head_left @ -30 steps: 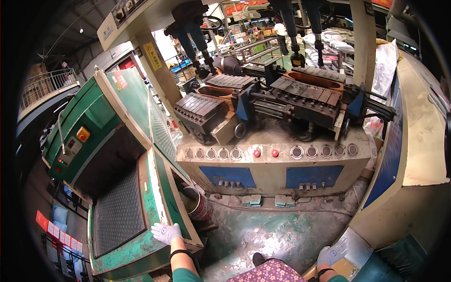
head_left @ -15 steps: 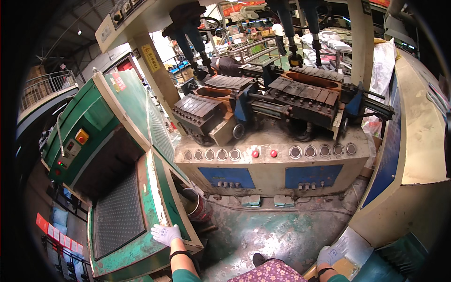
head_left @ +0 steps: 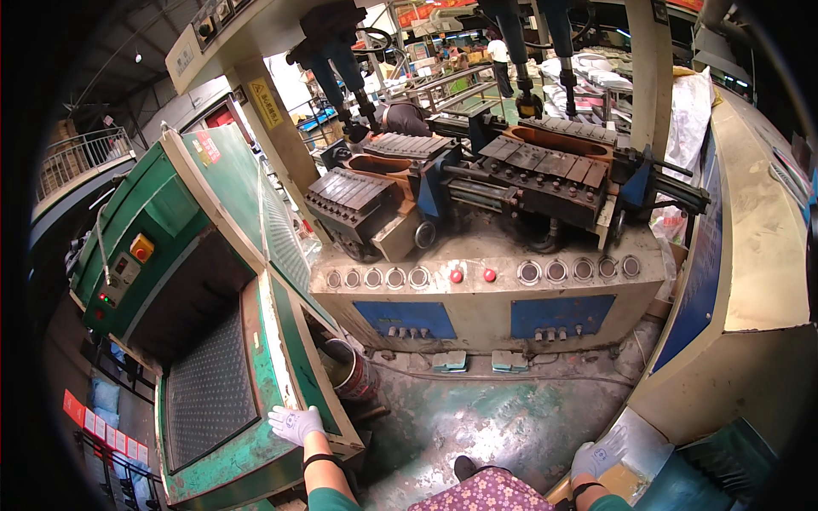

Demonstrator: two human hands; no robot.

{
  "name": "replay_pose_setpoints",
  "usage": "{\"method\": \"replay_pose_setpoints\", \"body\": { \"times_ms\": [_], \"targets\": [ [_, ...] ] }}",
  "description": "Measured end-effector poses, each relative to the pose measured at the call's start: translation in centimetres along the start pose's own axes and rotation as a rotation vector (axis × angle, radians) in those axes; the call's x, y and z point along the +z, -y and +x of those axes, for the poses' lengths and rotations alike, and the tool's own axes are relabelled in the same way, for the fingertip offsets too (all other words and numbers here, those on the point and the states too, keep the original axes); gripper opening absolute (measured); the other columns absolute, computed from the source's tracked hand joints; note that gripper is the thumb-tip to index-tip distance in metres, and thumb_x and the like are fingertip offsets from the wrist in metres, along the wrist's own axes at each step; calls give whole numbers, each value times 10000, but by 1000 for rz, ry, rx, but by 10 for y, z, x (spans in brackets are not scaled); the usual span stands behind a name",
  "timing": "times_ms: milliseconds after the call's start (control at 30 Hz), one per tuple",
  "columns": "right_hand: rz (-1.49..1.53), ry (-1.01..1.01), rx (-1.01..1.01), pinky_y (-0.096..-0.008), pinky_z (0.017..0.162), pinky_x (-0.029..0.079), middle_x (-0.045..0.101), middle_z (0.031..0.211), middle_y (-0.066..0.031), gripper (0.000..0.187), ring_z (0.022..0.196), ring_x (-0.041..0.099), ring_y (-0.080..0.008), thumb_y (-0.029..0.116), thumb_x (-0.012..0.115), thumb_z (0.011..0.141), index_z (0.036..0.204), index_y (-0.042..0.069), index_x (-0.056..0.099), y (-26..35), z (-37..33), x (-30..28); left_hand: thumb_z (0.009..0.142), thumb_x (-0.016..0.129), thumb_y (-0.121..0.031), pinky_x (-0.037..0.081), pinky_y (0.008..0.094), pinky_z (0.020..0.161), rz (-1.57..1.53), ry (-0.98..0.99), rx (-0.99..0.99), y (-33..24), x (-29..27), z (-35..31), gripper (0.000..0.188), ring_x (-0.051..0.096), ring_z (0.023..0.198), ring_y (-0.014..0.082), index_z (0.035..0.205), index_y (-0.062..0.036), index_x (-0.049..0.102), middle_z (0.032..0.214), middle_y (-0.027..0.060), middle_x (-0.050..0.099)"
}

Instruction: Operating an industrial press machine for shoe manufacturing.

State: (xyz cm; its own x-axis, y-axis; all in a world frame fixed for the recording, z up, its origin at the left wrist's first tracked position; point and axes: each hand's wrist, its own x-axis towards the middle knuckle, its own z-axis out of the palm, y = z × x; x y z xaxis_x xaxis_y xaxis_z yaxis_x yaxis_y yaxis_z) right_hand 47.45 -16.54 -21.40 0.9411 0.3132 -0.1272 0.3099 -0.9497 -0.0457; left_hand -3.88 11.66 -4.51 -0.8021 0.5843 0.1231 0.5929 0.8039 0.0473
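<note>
Both my hands wear pale work gloves. Resting flat on the painted front edge of a green machine (head_left: pixel 228 458), my left hand (head_left: pixel 295 424) has its fingers stretched out and nothing in it. A dark studded bed (head_left: pixel 211 387) lies inside that machine's opening. At the lower right, my right hand (head_left: pixel 598 457) is open, with fingers extended over or against a pale shiny sheet-like surface (head_left: pixel 645 443). Whether it presses on that surface I cannot tell. A tan flat piece (head_left: pixel 625 484) shows just below this hand.
Ahead stands a cream press machine (head_left: pixel 473 317) with clamp blocks, round gauges and two red buttons. Two teal foot pedals (head_left: pixel 450 363) sit at its base. A dirty bucket (head_left: pixel 360 381) stands beside the green machine. A large cream cabinet (head_left: pixel 724 375) flanks the right side.
The whole view has shifted slightly, so the machines appear a little farther left. My left hand stays on the green machine's edge. My right hand's fingers look more spread.
</note>
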Motion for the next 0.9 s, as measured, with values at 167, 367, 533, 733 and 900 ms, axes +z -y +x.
{"method": "replay_pose_setpoints", "body": {
  "times_ms": [167, 367, 533, 733, 900],
  "targets": [
    [6, 15, 13, -501, 1293, 70, 169, 1729, -152, 905, 1614, 109, -286, 299, 603, 874, 1645, 38, 209, 1, 0, -3, 791, 787, -488, 191, 479, 1281, 4, 0, 0, 1, -1, 0, 1064, 231, 1567, 349, 1597, -12, 280, 1666, 204, 286],
    [-13, 16, 24, -496, 1294, 70, 169, 1730, -149, 915, 1616, 102, -281, 306, 604, 871, 1649, 41, 200, 1, 0, -2, 792, 790, -489, 188, 478, 1282, 7, 6, 7, 1, -2, -1, 1070, 228, 1569, 348, 1599, -10, 275, 1671, 205, 274],
    [-14, 23, 17, -495, 1295, 72, 167, 1732, -140, 916, 1616, 100, -276, 312, 604, 874, 1650, 44, 199, 1, 1, -1, 788, 796, -484, 189, 478, 1282, -1, 3, 2, 2, -2, 0, 1076, 232, 1567, 349, 1599, -8, 273, 1671, 206, 276],
    [-25, 20, 22, -496, 1294, 76, 167, 1732, -134, 917, 1616, 102, -271, 318, 607, 874, 1650, 48, 199, 1, 1, -1, 794, 781, -487, 185, 476, 1283, 17, 20, 2, -1, -7, -3, 1066, 236, 1566, 348, 1601, -9, 274, 1672, 207, 274],
    [-41, 33, 21, -496, 1294, 78, 161, 1734, -133, 917, 1616, 102, -273, 325, 602, 879, 1653, 49, 192, 3, 0, -6, 791, 777, -498, 184, 477, 1282, 19, 15, 1, 0, -4, -1, 1071, 238, 1566, 348, 1602, -11, 275, 1673, 212, 270]
  ]
}}
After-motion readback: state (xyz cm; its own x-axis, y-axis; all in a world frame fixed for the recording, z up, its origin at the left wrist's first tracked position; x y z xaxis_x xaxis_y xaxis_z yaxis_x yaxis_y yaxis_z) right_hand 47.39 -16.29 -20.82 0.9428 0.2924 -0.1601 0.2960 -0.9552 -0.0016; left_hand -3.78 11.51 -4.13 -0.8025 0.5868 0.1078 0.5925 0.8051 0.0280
